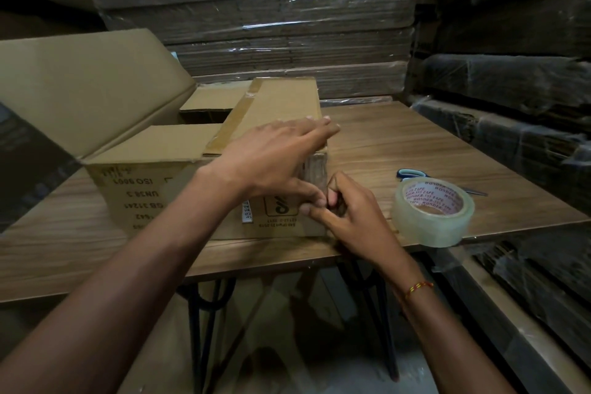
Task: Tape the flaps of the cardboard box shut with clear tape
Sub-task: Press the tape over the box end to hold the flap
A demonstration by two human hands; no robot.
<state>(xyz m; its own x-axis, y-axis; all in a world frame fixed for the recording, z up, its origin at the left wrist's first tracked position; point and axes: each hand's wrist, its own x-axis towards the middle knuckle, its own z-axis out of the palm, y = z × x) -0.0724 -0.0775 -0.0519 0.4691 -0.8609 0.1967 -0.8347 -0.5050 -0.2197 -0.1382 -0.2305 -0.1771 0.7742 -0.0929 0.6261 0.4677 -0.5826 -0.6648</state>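
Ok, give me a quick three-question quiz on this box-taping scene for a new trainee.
1. True or false: the tape roll sits on the table beside the cardboard box.
2. Which hand lies flat on the box top: A) left hand B) right hand?
3. What lies behind the roll?

Key: 1 true. 2 A. 3 scissors.

L hand [275, 157] reaches fwd, palm down, fingers straight & spread, thumb tucked low. R hand [348, 211] below it, fingers curled, tips pinching against L thumb. Both forearms bare; thread band on R wrist.
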